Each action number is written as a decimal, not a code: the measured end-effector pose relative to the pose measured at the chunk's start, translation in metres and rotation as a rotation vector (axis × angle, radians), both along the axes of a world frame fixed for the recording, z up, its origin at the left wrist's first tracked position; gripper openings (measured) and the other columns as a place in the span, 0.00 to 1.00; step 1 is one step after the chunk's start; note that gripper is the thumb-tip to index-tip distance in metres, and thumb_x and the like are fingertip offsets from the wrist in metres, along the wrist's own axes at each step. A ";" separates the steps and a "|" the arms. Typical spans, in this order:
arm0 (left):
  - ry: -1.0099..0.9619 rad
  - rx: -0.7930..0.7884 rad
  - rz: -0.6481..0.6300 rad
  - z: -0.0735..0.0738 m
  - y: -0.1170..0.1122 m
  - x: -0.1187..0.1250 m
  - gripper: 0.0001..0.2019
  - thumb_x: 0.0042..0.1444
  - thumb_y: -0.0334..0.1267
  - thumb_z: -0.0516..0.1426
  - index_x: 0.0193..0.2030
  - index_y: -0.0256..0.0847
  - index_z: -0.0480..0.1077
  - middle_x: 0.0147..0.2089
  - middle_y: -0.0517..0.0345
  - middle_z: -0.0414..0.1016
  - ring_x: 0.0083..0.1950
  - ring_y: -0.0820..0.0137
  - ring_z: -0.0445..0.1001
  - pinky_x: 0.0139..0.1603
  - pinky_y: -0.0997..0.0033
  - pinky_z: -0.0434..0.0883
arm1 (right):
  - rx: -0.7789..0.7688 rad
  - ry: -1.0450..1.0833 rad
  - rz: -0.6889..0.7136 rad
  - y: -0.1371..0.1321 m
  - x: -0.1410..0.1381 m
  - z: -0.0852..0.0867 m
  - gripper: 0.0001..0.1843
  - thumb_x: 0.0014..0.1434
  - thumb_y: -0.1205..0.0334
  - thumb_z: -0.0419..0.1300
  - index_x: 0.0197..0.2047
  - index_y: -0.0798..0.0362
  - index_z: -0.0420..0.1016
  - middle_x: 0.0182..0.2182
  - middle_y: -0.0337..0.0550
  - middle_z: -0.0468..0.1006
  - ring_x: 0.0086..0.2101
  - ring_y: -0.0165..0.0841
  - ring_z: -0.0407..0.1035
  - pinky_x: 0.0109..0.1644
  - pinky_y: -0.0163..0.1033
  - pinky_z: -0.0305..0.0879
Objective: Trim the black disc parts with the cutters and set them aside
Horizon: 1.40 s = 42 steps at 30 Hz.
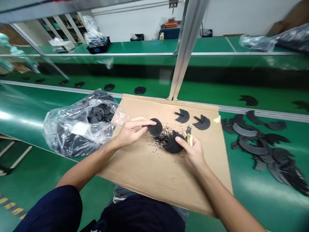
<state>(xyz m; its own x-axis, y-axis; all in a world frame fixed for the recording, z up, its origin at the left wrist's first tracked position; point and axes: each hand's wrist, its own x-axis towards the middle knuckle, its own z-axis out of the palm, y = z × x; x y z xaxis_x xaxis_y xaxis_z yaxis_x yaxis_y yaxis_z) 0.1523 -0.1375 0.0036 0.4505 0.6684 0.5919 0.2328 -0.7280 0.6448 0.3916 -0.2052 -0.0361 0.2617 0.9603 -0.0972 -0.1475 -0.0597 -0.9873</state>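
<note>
Center frame on the cardboard sheet [166, 183], left hand [129, 133] has fingers clamped on a black foam disc [155, 127], right hand [191, 154] pinches a foam piece [173, 144] and beige-handled blade [189, 138]; a blade slip could nick fingers.

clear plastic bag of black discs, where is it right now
In the head view, the clear plastic bag lies at the left on the green belt, its right end overlapping the cardboard sheet, just left of the person's left hand.

Matt black foam disc [154, 127], rough brown cardboard [154, 180], glossy green belt [253, 196], clear plastic bag [58, 129]
</note>
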 end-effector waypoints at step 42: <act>-0.213 -0.261 0.075 -0.053 -0.028 0.042 0.10 0.61 0.40 0.63 0.46 0.37 0.77 0.30 0.61 0.73 0.29 0.76 0.69 0.32 0.77 0.70 | -0.004 -0.262 0.094 -0.016 -0.018 0.005 0.19 0.56 0.45 0.68 0.38 0.50 0.70 0.30 0.35 0.68 0.30 0.29 0.62 0.37 0.37 0.64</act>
